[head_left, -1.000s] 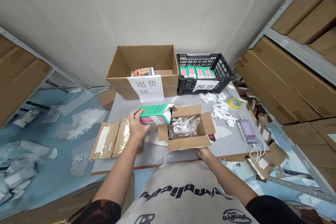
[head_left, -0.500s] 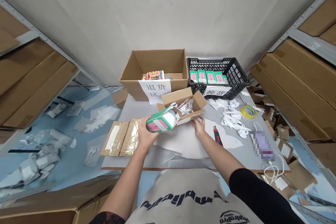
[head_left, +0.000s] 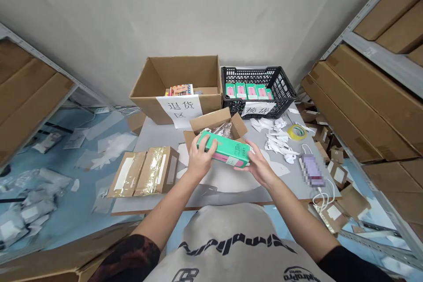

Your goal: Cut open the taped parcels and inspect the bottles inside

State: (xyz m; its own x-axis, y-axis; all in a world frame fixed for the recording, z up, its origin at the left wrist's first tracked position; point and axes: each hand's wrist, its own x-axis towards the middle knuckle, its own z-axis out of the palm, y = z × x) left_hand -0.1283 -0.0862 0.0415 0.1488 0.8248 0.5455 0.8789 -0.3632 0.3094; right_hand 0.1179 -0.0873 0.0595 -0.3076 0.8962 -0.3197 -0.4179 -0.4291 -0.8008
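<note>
I hold a green and pink product box (head_left: pixel 226 150) in both hands above the grey table (head_left: pixel 155 134). My left hand (head_left: pixel 200 159) grips its left end, thumb on top. My right hand (head_left: pixel 257 165) cups its right end from below. Just behind the box sits a small open cardboard carton (head_left: pixel 211 120) with crumpled clear plastic inside.
A large open carton (head_left: pixel 180 86) with a paper label and a black crate (head_left: pixel 261 90) of green boxes stand at the table's back. Two taped parcels (head_left: pixel 143 176) lie at the left. Paper scraps (head_left: pixel 279 141), a tape roll (head_left: pixel 296 131) and a cable lie right. Shelving flanks both sides.
My right hand left the small carton and came onto the green box. The box moved right and in front of the carton, turned lengthwise between both hands.
</note>
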